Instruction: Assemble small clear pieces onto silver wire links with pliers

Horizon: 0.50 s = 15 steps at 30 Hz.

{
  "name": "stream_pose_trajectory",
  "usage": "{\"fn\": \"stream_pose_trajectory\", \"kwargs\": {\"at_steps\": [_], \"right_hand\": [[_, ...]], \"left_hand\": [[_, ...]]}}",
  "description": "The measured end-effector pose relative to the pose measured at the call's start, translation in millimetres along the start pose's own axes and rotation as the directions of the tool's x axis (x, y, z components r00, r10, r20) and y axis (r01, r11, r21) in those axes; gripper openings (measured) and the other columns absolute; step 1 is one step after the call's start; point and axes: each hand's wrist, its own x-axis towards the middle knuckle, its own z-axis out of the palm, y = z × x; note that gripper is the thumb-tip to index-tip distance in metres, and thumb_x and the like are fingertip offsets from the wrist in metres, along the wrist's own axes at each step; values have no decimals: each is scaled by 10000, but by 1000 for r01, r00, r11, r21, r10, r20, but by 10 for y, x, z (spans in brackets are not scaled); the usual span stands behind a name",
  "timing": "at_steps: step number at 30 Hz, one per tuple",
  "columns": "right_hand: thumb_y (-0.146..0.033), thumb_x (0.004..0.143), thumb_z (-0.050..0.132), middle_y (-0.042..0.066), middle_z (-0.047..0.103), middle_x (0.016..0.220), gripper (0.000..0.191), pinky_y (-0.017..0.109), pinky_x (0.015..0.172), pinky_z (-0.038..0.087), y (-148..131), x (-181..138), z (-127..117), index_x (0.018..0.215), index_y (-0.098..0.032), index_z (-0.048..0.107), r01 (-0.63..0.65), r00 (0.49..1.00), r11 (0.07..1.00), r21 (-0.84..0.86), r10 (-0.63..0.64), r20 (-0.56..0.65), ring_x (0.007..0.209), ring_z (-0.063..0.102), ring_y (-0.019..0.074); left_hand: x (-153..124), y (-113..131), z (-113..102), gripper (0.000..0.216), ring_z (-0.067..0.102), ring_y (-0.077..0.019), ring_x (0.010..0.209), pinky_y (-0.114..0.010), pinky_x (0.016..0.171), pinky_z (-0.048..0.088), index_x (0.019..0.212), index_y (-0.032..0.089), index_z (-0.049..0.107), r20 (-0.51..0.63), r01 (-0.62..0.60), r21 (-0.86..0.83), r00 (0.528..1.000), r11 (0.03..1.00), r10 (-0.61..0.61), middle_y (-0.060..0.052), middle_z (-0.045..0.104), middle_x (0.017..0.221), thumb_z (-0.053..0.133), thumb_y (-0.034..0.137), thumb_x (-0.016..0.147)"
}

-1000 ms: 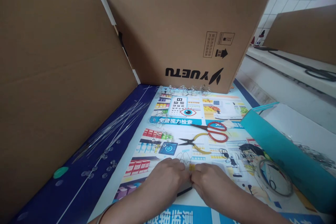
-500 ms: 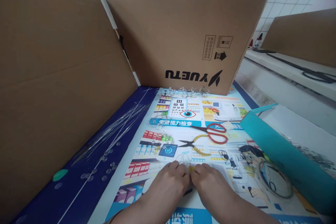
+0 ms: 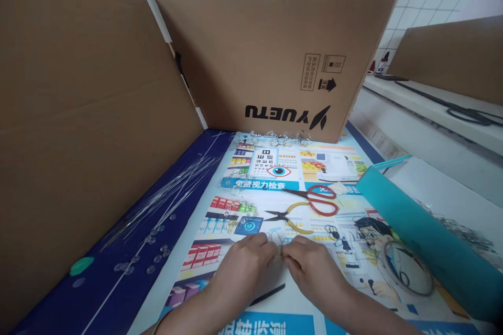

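Note:
My left hand [image 3: 251, 259] and my right hand [image 3: 310, 261] meet at the front middle of the table, fingertips close together. Between them the fingers pinch a thin looped wire [image 3: 276, 237], whose rounded ends rise just beyond the knuckles. The part inside the fingers is hidden. Past the hands lie pliers with yellow handles [image 3: 301, 229], jaws pointing left. Just behind them are red-handled scissors [image 3: 323, 207]. A thin dark strip [image 3: 269, 293] lies beneath my hands on the printed sheet [image 3: 275, 306].
Straight wires [image 3: 173, 188] and clear beads [image 3: 128, 268] lie at left near a green disc [image 3: 81, 266]. At right are a wire coil [image 3: 432, 285] and a teal box [image 3: 428, 243] holding wire pieces. Cardboard panels [image 3: 267, 52] stand behind and left. Clear beaded pieces [image 3: 275, 138] line the back.
My hands have shifted a little and turned around the wire, the fingertips slightly more apart. More of the dark strip below them shows. The whole view has moved slightly.

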Motion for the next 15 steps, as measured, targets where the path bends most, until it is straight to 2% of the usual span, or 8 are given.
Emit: {"fn": "stream_pose_trajectory", "kwargs": {"at_steps": [4, 9, 12, 15], "right_hand": [[-77, 755, 463, -24, 557, 718, 180, 195, 622, 365, 27, 34, -12, 718, -200, 589, -35, 997, 974, 226, 51, -65, 687, 519, 100], [-109, 714, 504, -33, 566, 667, 135, 204, 585, 371, 29, 71, -22, 695, -198, 604, -112, 986, 890, 442, 153, -58, 634, 514, 103], [-169, 715, 532, -32, 552, 613, 74, 206, 528, 359, 30, 79, 4, 701, -186, 602, -183, 977, 786, 590, 214, 18, 577, 496, 102], [-226, 717, 565, -37, 533, 564, 53, 209, 508, 359, 46, 82, 66, 707, -175, 577, -213, 969, 642, 737, 236, 74, 540, 483, 99]], "left_hand": [[23, -48, -31, 206, 506, -129, 629, -214, 568, 356, 682, 177, 572, -11, 75, -266, 997, 961, -81, -7, 542, 659, 425, 62, 770], [69, -63, -72, 175, 518, -122, 657, -210, 606, 368, 647, 177, 565, 25, 156, -533, 985, 832, -169, 16, 565, 648, 455, 58, 714], [95, -46, -51, 126, 506, -116, 626, -206, 585, 368, 625, 166, 563, 76, 225, -670, 969, 708, -236, 20, 564, 628, 497, 95, 705], [102, -35, 15, 98, 469, -100, 553, -199, 534, 358, 614, 155, 538, 149, 290, -794, 945, 535, -291, 31, 515, 572, 528, 147, 711]]}}
